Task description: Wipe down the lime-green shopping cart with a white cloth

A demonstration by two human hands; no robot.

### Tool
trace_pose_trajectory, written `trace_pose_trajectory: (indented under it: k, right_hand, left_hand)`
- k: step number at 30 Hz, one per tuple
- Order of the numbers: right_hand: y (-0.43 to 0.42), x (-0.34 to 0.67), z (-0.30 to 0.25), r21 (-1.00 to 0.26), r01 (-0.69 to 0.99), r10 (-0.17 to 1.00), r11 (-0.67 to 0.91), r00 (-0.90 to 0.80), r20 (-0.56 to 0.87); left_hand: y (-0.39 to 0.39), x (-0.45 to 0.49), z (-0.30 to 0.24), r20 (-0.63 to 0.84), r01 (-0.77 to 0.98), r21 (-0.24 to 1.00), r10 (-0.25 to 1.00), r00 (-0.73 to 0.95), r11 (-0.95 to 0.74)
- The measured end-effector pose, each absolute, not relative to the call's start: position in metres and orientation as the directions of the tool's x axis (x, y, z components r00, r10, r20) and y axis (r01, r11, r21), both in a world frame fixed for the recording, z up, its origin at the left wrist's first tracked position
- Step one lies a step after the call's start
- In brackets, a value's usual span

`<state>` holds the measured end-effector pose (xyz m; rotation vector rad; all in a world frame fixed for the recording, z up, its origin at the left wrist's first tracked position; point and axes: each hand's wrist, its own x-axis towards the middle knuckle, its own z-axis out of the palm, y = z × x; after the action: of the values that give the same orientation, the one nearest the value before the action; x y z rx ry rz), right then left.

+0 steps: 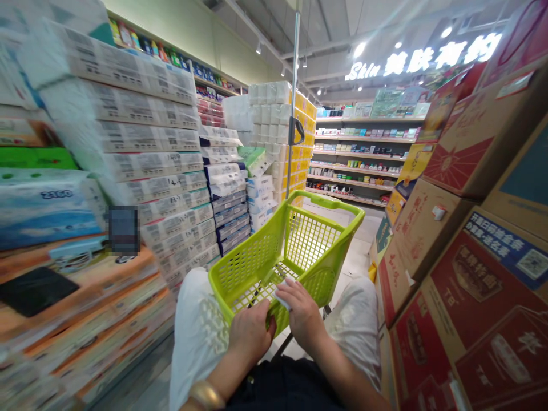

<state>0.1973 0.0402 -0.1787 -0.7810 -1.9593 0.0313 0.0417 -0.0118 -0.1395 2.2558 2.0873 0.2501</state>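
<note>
Basket, green and plastic (308, 237), sits in front of the person. There is just one, with holes all over its sides and a silver pole (293, 103) rising up from its far end. A black handle (296, 131) is on the pole.

Two hands are at the near edge of the basket. The left hand (250, 334) is curled shut around the rim and holds on to it. A gold bangle (206, 395) is on that wrist. The right hand (302, 314) is bent and pinches one small white thing (282, 297) in its fingers, just over the basket. I cannot tell what the white thing is.

White cloth (199, 337) covers the person's lap on both sides of the basket.

On the left are tall stacks of toilet paper packs (158, 171), too many to count. On the right are big brown and red boxes (462, 245), piled high. Far ahead, shelves full of small goods (355, 154) stand under one bright sign (423, 60).
</note>
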Motion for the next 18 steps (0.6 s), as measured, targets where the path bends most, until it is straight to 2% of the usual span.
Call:
trace_pose_trajectory:
  k: [6,13,18]
  right_hand:
    - [0.053,0.215,-0.173,-0.391,0.552,0.576,0.737,-0.208,0.791]
    - [0.036,0.196,-0.177,-0.322,0.521,0.528,0.79,-0.313,0.789]
    - [0.044,0.208,-0.175,-0.399,0.58,0.594,0.71,-0.189,0.782]
  left_hand:
    - [-0.012,0.042,-0.14,0.101,0.986,0.149,0.993,0.067,-0.081]
    - [-0.012,0.042,-0.138,0.08,0.986,0.145,0.994,0.077,-0.088]
    - [-0.011,0.042,-0.142,0.099,0.984,0.155,0.993,0.069,-0.083]
